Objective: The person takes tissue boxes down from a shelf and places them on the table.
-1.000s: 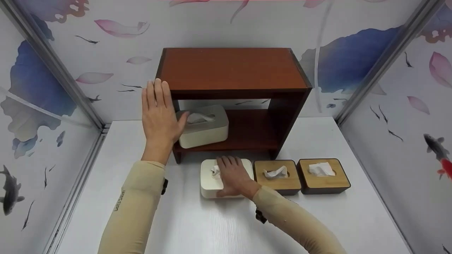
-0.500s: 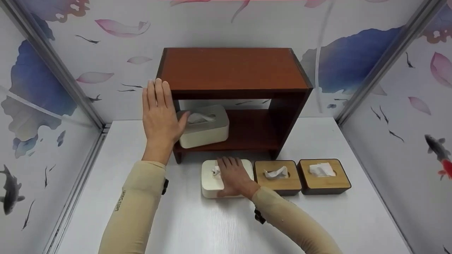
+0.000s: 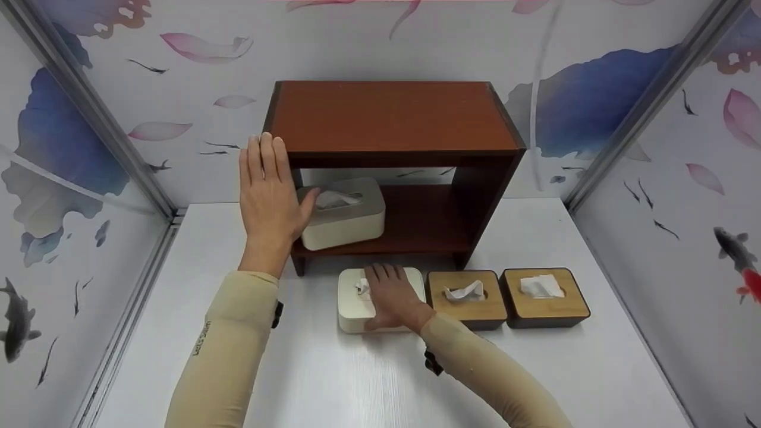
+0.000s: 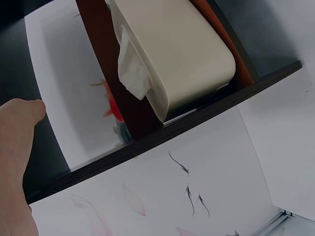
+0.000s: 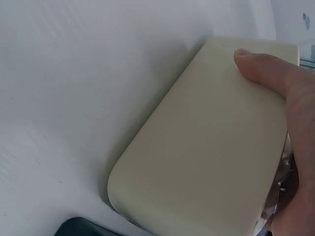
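Observation:
My left hand (image 3: 269,199) lies with straight fingers along the left upright of a reddish-brown wooden shelf (image 3: 392,116). Just right of its thumb, a cream tissue box with a grey top (image 3: 351,229) sits at an angle on the lower board, a tissue poking out; the left wrist view shows this tissue box (image 4: 182,44) as well. My right hand (image 3: 395,300) spans a white tissue box (image 3: 351,312) in front of the shelf, its thumb on the near side in the right wrist view of the box (image 5: 197,142). The far fingertips are partly hidden.
Two dark tissue boxes with bamboo tops, a nearer one (image 3: 467,312) and a farther one (image 3: 550,306), stand in a row right of the white box on the white table (image 3: 333,386). Printed panels (image 3: 392,41) with metal frame posts enclose the table on three sides.
Both hands stay almost where they were. The right forearm and the white tissue box shift by only a few pixels, and the boxes keep their places.

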`<state>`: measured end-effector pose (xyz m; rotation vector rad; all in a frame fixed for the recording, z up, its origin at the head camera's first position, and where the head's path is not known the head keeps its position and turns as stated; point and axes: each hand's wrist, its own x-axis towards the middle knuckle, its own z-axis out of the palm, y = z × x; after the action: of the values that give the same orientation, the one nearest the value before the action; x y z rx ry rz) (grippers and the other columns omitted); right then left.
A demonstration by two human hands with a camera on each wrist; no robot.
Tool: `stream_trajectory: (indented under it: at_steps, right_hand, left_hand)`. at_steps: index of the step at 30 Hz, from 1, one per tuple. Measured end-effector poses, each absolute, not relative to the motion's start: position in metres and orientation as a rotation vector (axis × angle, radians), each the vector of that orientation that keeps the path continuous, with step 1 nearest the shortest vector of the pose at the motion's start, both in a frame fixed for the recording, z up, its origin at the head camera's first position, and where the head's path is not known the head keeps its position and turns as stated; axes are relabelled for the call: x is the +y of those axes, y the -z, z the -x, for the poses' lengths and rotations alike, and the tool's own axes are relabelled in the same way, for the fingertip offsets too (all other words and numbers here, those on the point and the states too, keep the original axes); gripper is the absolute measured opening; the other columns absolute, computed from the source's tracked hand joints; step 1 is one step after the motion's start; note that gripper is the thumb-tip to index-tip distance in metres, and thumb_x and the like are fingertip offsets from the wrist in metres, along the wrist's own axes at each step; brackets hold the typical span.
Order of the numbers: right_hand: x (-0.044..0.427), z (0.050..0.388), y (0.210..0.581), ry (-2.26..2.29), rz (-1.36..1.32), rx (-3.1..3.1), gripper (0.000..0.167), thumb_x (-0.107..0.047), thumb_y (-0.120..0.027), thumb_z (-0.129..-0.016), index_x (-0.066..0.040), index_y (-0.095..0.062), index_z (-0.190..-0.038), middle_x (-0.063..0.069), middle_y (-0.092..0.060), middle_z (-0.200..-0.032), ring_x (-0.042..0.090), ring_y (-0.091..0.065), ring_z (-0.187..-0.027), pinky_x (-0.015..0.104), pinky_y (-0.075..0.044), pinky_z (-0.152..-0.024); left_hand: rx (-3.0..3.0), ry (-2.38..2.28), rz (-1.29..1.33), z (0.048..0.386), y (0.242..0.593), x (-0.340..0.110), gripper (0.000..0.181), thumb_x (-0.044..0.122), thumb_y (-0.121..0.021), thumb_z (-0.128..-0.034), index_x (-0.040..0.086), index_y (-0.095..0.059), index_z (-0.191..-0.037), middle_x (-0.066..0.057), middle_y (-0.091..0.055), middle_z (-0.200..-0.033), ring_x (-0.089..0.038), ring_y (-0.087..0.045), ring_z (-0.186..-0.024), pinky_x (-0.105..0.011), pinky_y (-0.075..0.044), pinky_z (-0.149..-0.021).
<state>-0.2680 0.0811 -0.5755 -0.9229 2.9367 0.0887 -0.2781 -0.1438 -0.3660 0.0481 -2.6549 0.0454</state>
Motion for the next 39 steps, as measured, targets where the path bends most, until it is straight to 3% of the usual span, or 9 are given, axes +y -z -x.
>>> stream_trajectory:
  at_steps: [7, 15, 20, 26, 39]
  right_hand:
    - [0.082, 0.265, 0.569, -0.173, 0.945, 2.9, 0.131, -0.079, -0.071, -0.062, -0.003, -0.018, -0.154, 0.018, -0.031, -0.156, 0.035, -0.031, -0.144, 0.052, -0.028, -0.119]
    - [0.092, 0.265, 0.561, -0.056, 0.995, 2.821, 0.14, -0.08, -0.071, -0.059, -0.004, -0.006, -0.157, 0.018, -0.013, -0.163, 0.035, -0.017, -0.151, 0.056, -0.017, -0.122]
    - [0.104, 0.268, 0.551, 0.072, 1.021, 2.822, 0.117, -0.077, -0.063, -0.072, -0.009, -0.017, -0.156, 0.013, -0.021, -0.162, 0.032, -0.021, -0.15, 0.054, -0.02, -0.121]
    - [0.128, 0.269, 0.541, 0.342, 1.034, 2.877, 0.085, -0.054, -0.071, -0.081, -0.012, -0.04, -0.148, 0.008, -0.042, -0.153, 0.03, -0.039, -0.141, 0.052, -0.032, -0.115]
    - [0.179, 0.272, 0.509, 0.394, 1.06, 3.077, 0.066, -0.032, -0.072, -0.087, -0.008, -0.047, -0.143, 0.011, -0.05, -0.145, 0.031, -0.044, -0.136, 0.052, -0.037, -0.111]
  left_hand:
    - [-2.661, -0.037, -0.044, 0.277, 0.365, -0.144, 0.103, 0.062, -0.054, -0.0894, 0.002, 0.0, -0.154, -0.02, -0.004, -0.161, -0.036, -0.003, -0.152, -0.046, -0.003, -0.126]
    - [-2.675, -0.043, -0.043, 0.278, 0.366, -0.144, 0.105, 0.062, -0.054, -0.0896, 0.001, 0.002, -0.154, -0.02, -0.003, -0.161, -0.036, -0.003, -0.151, -0.046, -0.003, -0.126]
    - [-2.675, -0.029, -0.036, 0.278, 0.366, -0.144, 0.105, 0.062, -0.054, -0.0896, 0.001, 0.002, -0.154, -0.02, -0.003, -0.161, -0.036, -0.003, -0.151, -0.046, -0.002, -0.126]
    - [-2.673, -0.036, -0.024, 0.278, 0.364, -0.145, 0.104, 0.062, -0.053, -0.0898, 0.001, 0.002, -0.154, -0.021, -0.004, -0.161, -0.036, -0.003, -0.151, -0.045, -0.003, -0.126]
    - [-2.695, -0.042, -0.021, 0.275, 0.362, -0.145, 0.104, 0.062, -0.052, -0.0903, 0.001, 0.004, -0.154, -0.021, -0.002, -0.161, -0.037, -0.002, -0.151, -0.046, -0.002, -0.126]
